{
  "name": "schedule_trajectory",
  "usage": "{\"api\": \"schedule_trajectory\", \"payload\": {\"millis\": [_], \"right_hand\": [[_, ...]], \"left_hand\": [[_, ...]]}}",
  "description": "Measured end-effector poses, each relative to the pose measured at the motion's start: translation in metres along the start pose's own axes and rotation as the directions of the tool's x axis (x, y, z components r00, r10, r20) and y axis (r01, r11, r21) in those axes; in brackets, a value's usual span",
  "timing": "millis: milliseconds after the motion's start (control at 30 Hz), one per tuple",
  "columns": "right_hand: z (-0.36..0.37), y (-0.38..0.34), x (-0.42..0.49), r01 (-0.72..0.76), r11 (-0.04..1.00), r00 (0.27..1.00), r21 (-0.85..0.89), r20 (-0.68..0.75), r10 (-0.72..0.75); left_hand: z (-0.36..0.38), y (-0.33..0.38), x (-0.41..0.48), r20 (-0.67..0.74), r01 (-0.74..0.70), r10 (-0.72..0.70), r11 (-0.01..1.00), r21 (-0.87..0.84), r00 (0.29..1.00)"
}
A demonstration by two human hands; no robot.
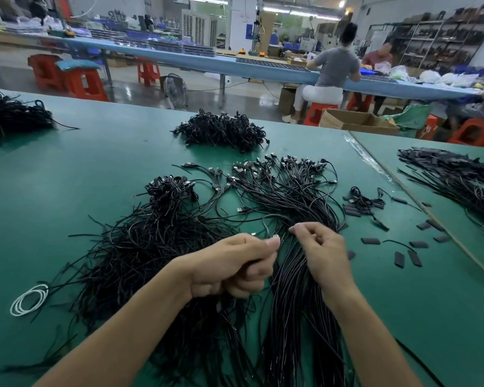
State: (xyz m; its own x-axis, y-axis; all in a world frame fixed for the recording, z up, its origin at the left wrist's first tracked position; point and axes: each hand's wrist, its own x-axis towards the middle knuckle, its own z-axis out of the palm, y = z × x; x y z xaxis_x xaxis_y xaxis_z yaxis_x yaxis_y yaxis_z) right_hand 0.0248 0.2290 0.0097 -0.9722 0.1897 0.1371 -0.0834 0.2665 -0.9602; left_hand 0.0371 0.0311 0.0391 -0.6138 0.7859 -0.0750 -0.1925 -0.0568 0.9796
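A big spread of thin black USB cables [288,196] lies on the green table [67,177], plug ends fanned out at the far side. My left hand [235,263] is curled into a fist around a bunch of black cables, thumb and forefinger pinching one cable end. My right hand [319,250] hovers just right of it with fingers curled, pinching at a thin cable over the pile. A tangled heap of cables [140,247] lies to the left under my left forearm.
Short black sleeve pieces [370,241] are scattered to the right. More cable heaps sit at the far middle [221,131], far left [9,115] and right [458,174]. A white coil [30,299] lies near left. Two people sit at a long blue bench beyond.
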Motion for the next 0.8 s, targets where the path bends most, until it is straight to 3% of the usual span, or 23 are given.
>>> {"api": "schedule_trajectory", "payload": {"millis": [33,100,233,333,467,533,600,733,800], "right_hand": [[0.002,0.001,-0.002,-0.005,0.999,0.995,-0.052,0.103,0.010],[0.006,0.004,-0.007,0.002,0.989,0.952,-0.149,0.302,0.044],[0.007,-0.002,-0.021,0.026,0.974,0.836,-0.224,0.539,0.101],[0.004,-0.012,-0.023,0.055,0.987,0.843,-0.154,0.537,0.037],[0.007,-0.023,-0.023,0.142,0.975,0.827,-0.173,0.561,-0.021],[0.006,-0.027,-0.022,0.182,0.969,0.832,-0.166,0.551,-0.062],[0.000,-0.029,-0.018,0.204,0.968,0.872,-0.147,0.478,-0.111],[-0.001,-0.033,-0.009,0.250,0.961,0.924,-0.115,0.326,-0.201],[0.006,-0.033,-0.010,0.216,0.976,0.939,-0.030,0.279,-0.200]], "left_hand": [[0.004,0.004,0.001,-0.005,-0.043,0.042,0.993,-0.107,0.999],[0.006,0.012,0.006,-0.157,-0.169,0.136,0.960,-0.222,0.978],[-0.010,0.014,0.019,-0.584,-0.432,0.222,0.867,-0.249,0.781],[-0.021,-0.001,0.023,-0.699,-0.438,0.271,0.897,-0.066,0.662],[-0.017,-0.023,0.028,-0.678,-0.248,0.424,0.905,0.347,0.600],[-0.015,-0.027,0.026,-0.575,-0.064,0.461,0.814,0.577,0.676],[-0.012,-0.028,0.022,-0.482,0.041,0.381,0.750,0.660,0.789],[-0.005,-0.020,0.012,-0.435,0.028,0.122,0.946,0.324,0.892],[-0.003,-0.011,0.008,-0.294,0.035,0.014,0.986,0.162,0.956]]}}
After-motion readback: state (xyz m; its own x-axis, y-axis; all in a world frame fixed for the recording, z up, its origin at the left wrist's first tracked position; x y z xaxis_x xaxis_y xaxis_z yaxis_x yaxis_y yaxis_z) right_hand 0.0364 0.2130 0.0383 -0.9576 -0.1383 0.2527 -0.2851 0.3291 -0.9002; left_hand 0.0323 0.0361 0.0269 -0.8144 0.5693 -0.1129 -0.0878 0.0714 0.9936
